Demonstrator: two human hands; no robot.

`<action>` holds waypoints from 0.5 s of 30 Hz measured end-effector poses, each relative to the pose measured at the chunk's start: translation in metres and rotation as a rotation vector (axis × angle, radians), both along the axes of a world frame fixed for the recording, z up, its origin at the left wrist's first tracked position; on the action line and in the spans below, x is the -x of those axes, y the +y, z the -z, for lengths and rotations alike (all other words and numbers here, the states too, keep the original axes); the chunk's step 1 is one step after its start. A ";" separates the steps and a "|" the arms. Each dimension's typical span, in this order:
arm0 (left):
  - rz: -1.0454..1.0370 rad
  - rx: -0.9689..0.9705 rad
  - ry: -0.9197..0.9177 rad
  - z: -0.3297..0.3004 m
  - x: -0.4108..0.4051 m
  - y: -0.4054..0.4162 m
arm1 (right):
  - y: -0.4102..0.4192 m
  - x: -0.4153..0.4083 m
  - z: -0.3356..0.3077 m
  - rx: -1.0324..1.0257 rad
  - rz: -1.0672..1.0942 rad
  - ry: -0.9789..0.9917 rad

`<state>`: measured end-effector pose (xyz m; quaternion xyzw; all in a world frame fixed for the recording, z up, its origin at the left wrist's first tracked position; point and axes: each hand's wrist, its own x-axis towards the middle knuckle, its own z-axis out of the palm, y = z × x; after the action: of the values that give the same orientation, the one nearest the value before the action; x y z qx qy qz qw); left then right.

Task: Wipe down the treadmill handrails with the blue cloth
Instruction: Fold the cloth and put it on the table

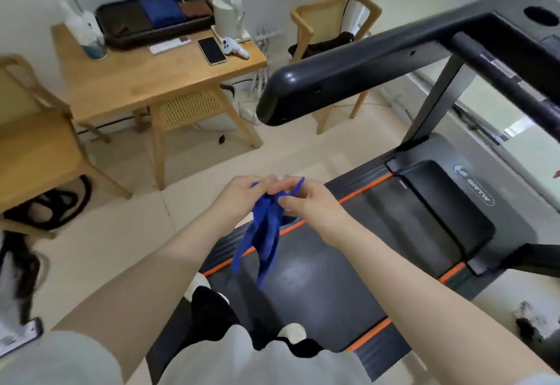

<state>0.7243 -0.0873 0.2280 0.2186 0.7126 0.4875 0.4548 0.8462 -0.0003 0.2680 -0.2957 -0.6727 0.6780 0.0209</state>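
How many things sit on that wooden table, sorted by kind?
Tray: 1
Phone: 1
Remote: 1
White handheld gadget: 1
White fan-like appliance: 1
Glass holder with white contents: 1
Total: 6

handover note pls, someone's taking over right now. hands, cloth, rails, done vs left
Left hand: pinches the top of the blue cloth.
Right hand: pinches the same top edge; the rest of the cloth hangs bunched over the treadmill belt.
Near handrail: ahead and above the hands, untouched by the cloth.
Done: cloth in hand.
Left: spread or fold the cloth, then wipe the handrails.
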 end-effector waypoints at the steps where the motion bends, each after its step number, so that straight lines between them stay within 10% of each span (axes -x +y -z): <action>1: -0.017 -0.009 -0.011 -0.001 0.011 -0.005 | -0.005 0.013 -0.002 -0.026 -0.067 0.020; 15: -0.234 -0.217 -0.164 -0.026 0.219 -0.080 | -0.058 0.257 -0.005 -0.751 -0.109 0.090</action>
<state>0.5055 -0.1669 0.2542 0.1412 0.6369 0.6273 0.4253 0.5897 -0.0588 0.2729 -0.2014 -0.8874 0.3967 0.1213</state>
